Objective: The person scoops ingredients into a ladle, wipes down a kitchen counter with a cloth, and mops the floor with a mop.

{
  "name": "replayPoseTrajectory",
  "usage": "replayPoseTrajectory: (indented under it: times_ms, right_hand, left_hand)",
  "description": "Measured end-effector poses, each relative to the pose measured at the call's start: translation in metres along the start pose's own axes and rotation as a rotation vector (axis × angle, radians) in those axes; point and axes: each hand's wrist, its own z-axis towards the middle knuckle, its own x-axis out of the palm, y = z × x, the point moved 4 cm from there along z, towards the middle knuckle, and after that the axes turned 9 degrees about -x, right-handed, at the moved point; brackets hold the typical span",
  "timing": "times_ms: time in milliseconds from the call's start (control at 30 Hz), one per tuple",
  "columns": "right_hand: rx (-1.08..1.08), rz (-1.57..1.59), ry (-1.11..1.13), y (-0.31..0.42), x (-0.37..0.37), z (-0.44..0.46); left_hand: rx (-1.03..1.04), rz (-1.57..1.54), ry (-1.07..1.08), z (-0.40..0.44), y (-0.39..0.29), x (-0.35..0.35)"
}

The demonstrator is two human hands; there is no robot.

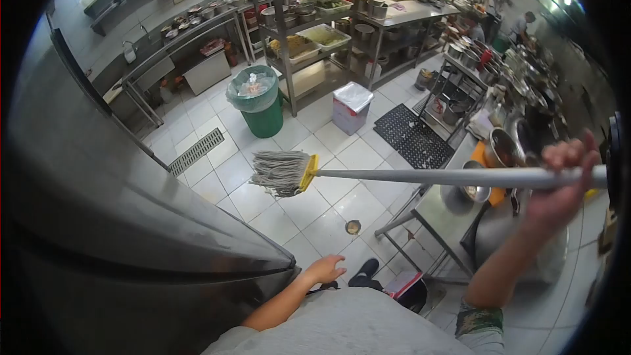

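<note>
A mop is held out roughly level, its long grey handle crossing the right half of the view. Around the handle near its right end, my right hand is closed. The grey string mop head with its yellow clamp hangs over or rests on the white tiles; which one cannot be told. Down by my body, my left hand is empty, its fingers apart, beside the corner of a large steel cabinet.
A lined green bin, a foil-topped box and a black mat stand or lie ahead. A floor grate is at left. Steel table and pots are at right, shelves behind. People are at the far right.
</note>
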Motion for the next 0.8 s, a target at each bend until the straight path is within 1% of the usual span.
replayPoseTrajectory:
  times_ms: [33, 100, 133, 167, 200, 233, 267, 300, 367, 400, 500, 600, 700, 733, 800]
  right_hand:
    - [-0.04, -0.017, -0.054, 0.003, -0.022, 0.018]
    - [-0.048, -0.013, 0.01, -0.005, -0.052, 0.031]
    - [0.029, 0.098, 0.109, -0.025, -0.073, 0.029]
    - [0.163, 0.107, 0.139, -0.056, -0.085, 0.013]
    - [0.227, 0.175, 0.118, -0.102, -0.083, -0.016]
    - [0.175, -0.071, 0.125, -0.13, -0.077, -0.033]
    - [0.339, 0.08, 0.091, -0.151, -0.086, -0.042]
    - [0.31, 0.119, 0.127, -0.164, -0.085, -0.036]
    - [0.257, 0.191, 0.185, -0.172, -0.069, -0.02]
    - [0.23, 0.259, 0.27, -0.175, -0.066, -0.007]
    - [0.301, 0.337, 0.352, -0.192, -0.037, 0.006]
    - [0.254, 0.415, 0.437, -0.212, 0.01, 0.017]
    - [0.259, 0.462, 0.46, -0.241, 0.055, 0.034]
    - [0.213, 0.474, 0.48, -0.248, 0.075, 0.038]
    - [0.203, 0.547, 0.598, -0.257, 0.106, 0.046]
  left_hand:
    - [0.025, -0.026, -0.055, 0.014, -0.015, -0.012]
    - [0.073, -0.079, -0.171, 0.044, -0.047, -0.036]
    - [0.087, -0.114, -0.232, 0.056, -0.066, -0.05]
    - [0.099, -0.143, -0.297, 0.068, -0.084, -0.066]
    - [0.111, -0.169, -0.363, 0.083, -0.099, -0.081]
    - [0.126, -0.157, -0.42, 0.099, -0.109, -0.091]
    - [0.135, -0.143, -0.47, 0.112, -0.116, -0.097]
    - [0.141, -0.13, -0.525, 0.125, -0.122, -0.104]
    - [0.102, -0.135, -0.594, 0.152, -0.124, -0.119]
    - [0.085, -0.142, -0.624, 0.161, -0.121, -0.125]
    - [0.027, -0.188, -0.775, 0.184, -0.115, -0.149]
    - [0.042, -0.138, -0.855, 0.214, -0.105, -0.181]
    - [0.105, -0.167, -1.0, 0.248, -0.096, -0.229]
    - [0.062, -0.186, -0.929, 0.265, -0.082, -0.244]
    - [-0.01, -0.225, -0.798, 0.302, -0.046, -0.281]
